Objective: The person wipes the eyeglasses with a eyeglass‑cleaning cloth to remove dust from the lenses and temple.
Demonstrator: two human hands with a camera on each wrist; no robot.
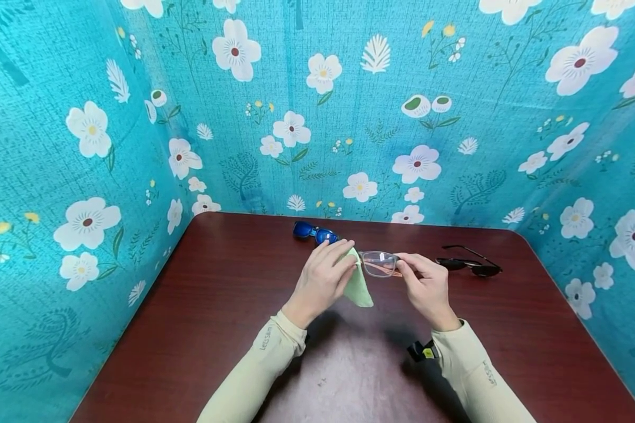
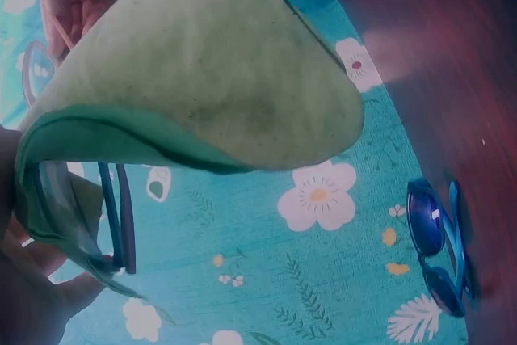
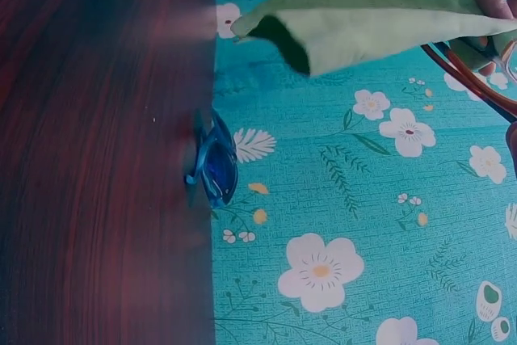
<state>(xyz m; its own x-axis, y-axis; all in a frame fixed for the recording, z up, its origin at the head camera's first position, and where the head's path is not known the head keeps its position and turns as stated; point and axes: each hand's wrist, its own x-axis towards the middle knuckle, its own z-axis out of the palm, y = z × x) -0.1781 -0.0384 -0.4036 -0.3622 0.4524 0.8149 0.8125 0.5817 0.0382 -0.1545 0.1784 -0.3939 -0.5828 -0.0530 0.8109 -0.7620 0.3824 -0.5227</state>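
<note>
My left hand (image 1: 323, 279) grips a pale green cloth (image 1: 358, 291), folded over one lens of a pair of clear eyeglasses (image 1: 379, 264). A loose corner of the cloth hangs below the fingers. At the other end of the frame, my right hand (image 1: 425, 285) pinches the eyeglasses near the hinge. The bare lens faces me between the two hands, and orange shows on a temple behind it. In the left wrist view the cloth (image 2: 210, 70) covers much of the scene, with dark temples visible beneath it. The covered lens is mostly hidden.
Blue-lensed sunglasses (image 1: 314, 233) lie at the table's back edge, just beyond my left hand. Dark sunglasses (image 1: 471, 267) rest to the right of my right hand, one temple raised. The brown table (image 1: 217, 282) meets a blue flowered curtain (image 1: 323, 129) behind.
</note>
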